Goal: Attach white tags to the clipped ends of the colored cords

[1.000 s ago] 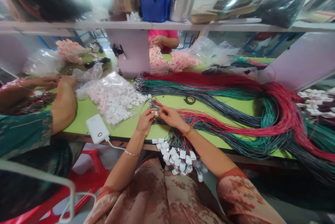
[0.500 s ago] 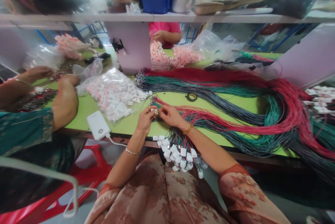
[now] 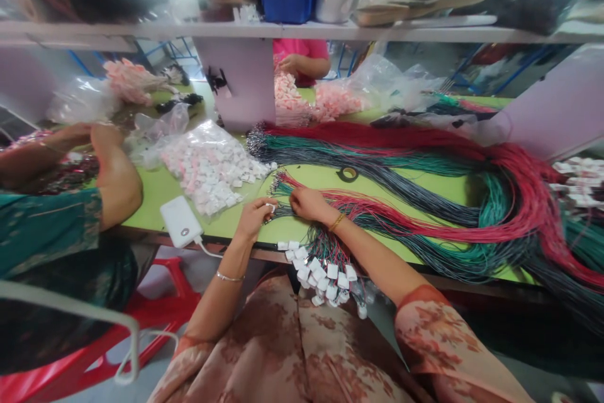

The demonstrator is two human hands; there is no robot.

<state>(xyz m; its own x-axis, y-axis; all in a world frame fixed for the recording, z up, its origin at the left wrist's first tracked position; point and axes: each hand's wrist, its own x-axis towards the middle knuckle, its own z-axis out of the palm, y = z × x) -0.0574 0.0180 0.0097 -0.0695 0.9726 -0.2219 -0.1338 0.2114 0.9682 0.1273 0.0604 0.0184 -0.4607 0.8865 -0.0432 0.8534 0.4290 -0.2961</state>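
Observation:
My left hand [image 3: 253,217] pinches a small white connector [image 3: 270,207] at the near edge of the green table [image 3: 155,192]. My right hand [image 3: 307,203] is closed on the ends of thin red, green and grey wires [image 3: 372,214] just right of that connector. Below my hands a bunch of finished wires with white connectors [image 3: 321,274] hangs over the table edge. A clear bag of loose white connectors [image 3: 207,167] lies to the left of my hands.
A white power bank [image 3: 180,221] with a cable sits at the table edge. A co-worker's arms [image 3: 111,173] work at the left; another person in pink [image 3: 302,60] sits across. A tape roll [image 3: 348,173] and long wire bundles [image 3: 472,164] cover the right. A shelf [image 3: 302,29] runs overhead.
My hands have drawn slightly apart, the left one dropping a little toward the table edge with the connector. The view shifted slightly.

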